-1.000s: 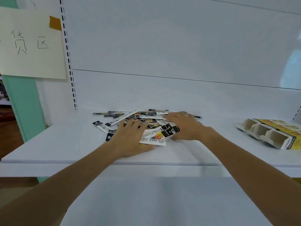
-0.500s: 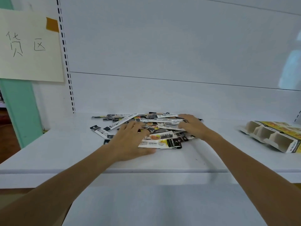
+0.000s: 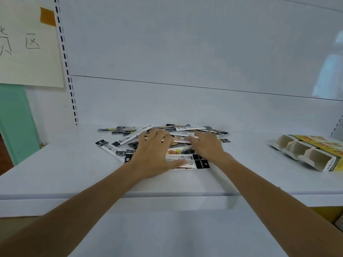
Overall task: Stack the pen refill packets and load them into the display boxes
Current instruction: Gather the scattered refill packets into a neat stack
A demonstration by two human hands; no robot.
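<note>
A loose heap of pen refill packets [image 3: 178, 130], long white and black strips, lies on the white shelf [image 3: 55, 169] near its back wall. My left hand [image 3: 154, 154] rests flat on the heap's near left part, fingers spread, thumb on a front packet [image 3: 196, 164]. My right hand [image 3: 207, 145] lies on the heap's right part with fingers reaching left over the packets. Neither hand plainly grips a packet. Yellow display boxes [image 3: 311, 153] with open cardboard compartments lie on their sides at the shelf's right end.
A cream paper sign [image 3: 27, 45] with handwriting is taped to the upright at the upper left. A slotted shelf rail [image 3: 66, 67] runs down beside it. A lower white shelf [image 3: 167, 234] sits under my arms. A green wall [image 3: 14, 123] shows at left.
My right hand has slid left along the heap toward my left hand, and the packets under both hands have been pushed closer together. The view has shifted slightly.
</note>
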